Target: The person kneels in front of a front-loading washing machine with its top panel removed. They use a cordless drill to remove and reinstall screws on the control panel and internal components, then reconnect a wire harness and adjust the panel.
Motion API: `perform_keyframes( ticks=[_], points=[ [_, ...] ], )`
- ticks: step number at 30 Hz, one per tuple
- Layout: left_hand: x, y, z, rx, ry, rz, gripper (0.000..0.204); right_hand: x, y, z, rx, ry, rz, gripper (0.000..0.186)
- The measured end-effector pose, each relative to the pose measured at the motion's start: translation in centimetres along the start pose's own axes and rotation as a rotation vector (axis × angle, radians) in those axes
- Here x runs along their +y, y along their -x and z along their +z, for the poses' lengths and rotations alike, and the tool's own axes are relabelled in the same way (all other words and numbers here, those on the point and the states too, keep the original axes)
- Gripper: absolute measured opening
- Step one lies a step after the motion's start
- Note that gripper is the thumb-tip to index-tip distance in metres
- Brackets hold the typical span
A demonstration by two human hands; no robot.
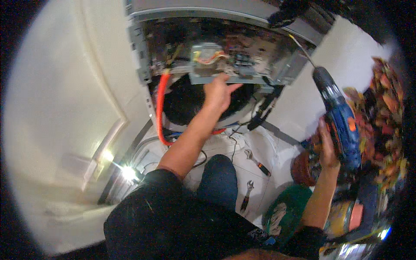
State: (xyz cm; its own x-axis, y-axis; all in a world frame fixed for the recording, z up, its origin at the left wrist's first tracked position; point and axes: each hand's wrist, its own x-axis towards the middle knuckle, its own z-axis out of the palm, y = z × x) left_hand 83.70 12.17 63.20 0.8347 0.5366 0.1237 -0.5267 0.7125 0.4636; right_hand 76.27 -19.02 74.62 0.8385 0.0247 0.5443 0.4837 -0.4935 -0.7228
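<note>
My left hand (pixel 218 94) is at the lower edge of a grey metal panel (pixel 247 79), its fingers partly hidden and seeming to grip that edge. The panel carries a boxy part with yellow and red wires (pixel 209 56) and a dark component (pixel 243 59). Behind it is the open frame of an appliance (pixel 190 14), with a dark round opening (pixel 182 102) below. On the right, my right hand (pixel 328 145) is wrapped round a blue and black power drill (pixel 344 128). Its long bit points up toward the frame's upper right corner.
An orange-red hose (pixel 160 108) hangs left of the opening. Two adjustable wrenches (pixel 258 164) lie on the tiled floor. A green bucket-like container (pixel 299 197), a potted plant (pixel 383 99) and a jar with a pink lid (pixel 356 217) stand right. A bright lamp (pixel 128 173) shines at left.
</note>
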Motion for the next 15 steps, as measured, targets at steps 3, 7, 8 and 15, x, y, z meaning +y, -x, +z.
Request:
perform_keyframes(
  ticks=[3,7,8,15],
  points=[
    [0.0,0.1,-0.1,0.000,-0.007,-0.023,0.039,-0.2,-1.3,-1.0,0.015,0.053,-0.261,0.017],
    [0.2,0.3,0.0,0.013,-0.032,0.016,0.031,-1.2,-1.4,-1.4,-0.080,-0.014,-0.158,0.044],
    [0.2,0.3,0.0,0.015,-0.030,0.013,0.030,-1.5,-1.4,-1.4,-0.091,-0.066,-0.176,0.043],
    [0.9,0.8,-0.8,0.027,-0.184,-0.037,0.027,-2.6,-0.7,-1.8,-0.090,-0.056,-0.032,0.023]
  ],
)
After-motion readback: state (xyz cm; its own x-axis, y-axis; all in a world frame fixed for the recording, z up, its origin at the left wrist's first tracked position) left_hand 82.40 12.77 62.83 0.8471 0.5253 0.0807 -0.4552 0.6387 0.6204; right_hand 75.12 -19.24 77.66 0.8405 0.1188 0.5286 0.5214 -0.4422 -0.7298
